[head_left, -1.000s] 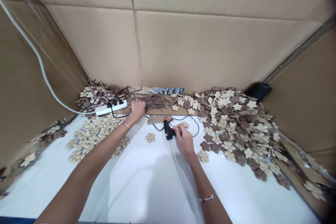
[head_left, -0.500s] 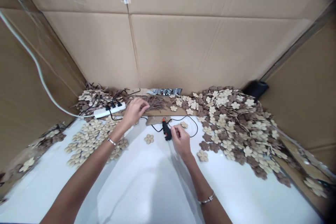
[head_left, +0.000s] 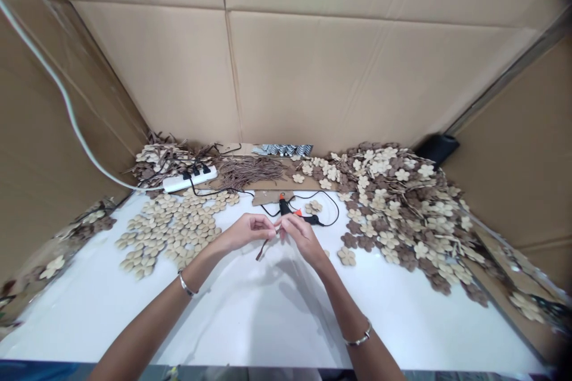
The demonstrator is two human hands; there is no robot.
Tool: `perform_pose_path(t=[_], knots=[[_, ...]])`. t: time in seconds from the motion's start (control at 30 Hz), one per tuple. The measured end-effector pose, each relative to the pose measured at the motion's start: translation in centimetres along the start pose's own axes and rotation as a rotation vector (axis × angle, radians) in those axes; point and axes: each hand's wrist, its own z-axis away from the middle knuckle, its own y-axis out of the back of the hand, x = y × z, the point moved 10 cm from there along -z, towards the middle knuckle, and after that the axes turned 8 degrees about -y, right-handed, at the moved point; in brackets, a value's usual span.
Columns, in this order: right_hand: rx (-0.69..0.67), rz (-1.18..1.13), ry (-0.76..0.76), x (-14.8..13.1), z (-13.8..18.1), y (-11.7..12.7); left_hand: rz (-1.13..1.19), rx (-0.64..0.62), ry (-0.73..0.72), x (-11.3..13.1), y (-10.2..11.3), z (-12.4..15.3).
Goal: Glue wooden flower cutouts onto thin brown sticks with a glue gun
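Observation:
Both hands meet over the middle of the white table (head_left: 250,309). My left hand (head_left: 248,232) pinches a thin brown strip (head_left: 263,248) that hangs down from its fingertips. My right hand (head_left: 299,235) has its fingers closed on the upper end of the same strip. Just behind my hands lies a black and orange glue gun (head_left: 286,207) with its black cord (head_left: 328,209) looped beside it. A bundle of brown strips (head_left: 250,170) lies on cardboard farther back.
Pale wooden flower cutouts (head_left: 174,229) are spread at the left. A big heap of brown and pale flowers (head_left: 402,208) fills the right. A white power strip (head_left: 190,180) with plugs sits at the back left. Cardboard walls (head_left: 313,77) enclose the table.
My left hand has left the bundle of strips at the back and come to the centre with a strip. My right hand has let go of the glue gun and joined it.

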Motion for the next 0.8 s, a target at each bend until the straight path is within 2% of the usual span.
perform_pose_path(t=[0.13, 0.23, 0.3, 0.37, 0.5, 0.63, 0.8], knots=[[-0.209, -0.134, -0.112, 1.8, 0.0, -2.2, 0.087, -0.001, -0.007, -1.0, -0.3, 0.7], [-0.222, -0.265, -0.153, 2.7, -0.2, -2.3, 0.049, 0.038, -0.059, -0.5, -0.2, 1.2], [-0.191, -0.348, -0.176, 3.2, -0.3, -2.1, -0.109, 0.103, -0.151, 1.1, 0.1, 1.7], [-0.18, -0.403, -0.191, 3.3, -0.4, -2.1, -0.38, 0.165, -0.28, 3.2, 0.0, 2.4], [-0.178, -0.439, -0.203, 3.1, -0.3, -2.4, -0.938, 0.246, -0.557, 6.6, -1.6, 4.0], [-0.161, -0.457, -0.215, 3.3, -0.3, -2.5, -1.188, 0.289, -0.747, 7.4, -2.7, 5.2], [-0.16, -0.467, -0.211, 3.5, -0.4, -2.5, -1.363, 0.296, -0.801, 7.2, -2.7, 5.6]])
